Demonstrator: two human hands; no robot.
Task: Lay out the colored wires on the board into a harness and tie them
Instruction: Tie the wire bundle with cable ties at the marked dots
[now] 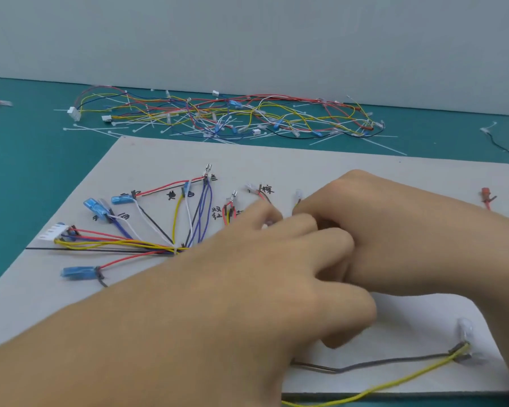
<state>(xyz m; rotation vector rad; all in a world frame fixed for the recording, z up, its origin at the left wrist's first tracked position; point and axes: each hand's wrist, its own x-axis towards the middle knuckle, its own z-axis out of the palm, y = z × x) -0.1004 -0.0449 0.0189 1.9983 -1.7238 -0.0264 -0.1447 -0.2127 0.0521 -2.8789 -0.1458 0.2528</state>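
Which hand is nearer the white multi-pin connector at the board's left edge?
Left. The left hand lies to the right of the white connector; the right hand is further right.

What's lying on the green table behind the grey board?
A tangled pile of coloured wires with loose white zip ties along the pale wall. Nearer, the left hand and right hand cover the board's middle.

Colored wires (pixel 147 227) lay fanned out flat on a pale board (pixel 350 163), gathered at a white tie (pixel 175 250) left of the board's middle. From there, red, yellow, blue, white and black strands spread toward blue terminals (pixel 93 208) and a white connector (pixel 52 232).
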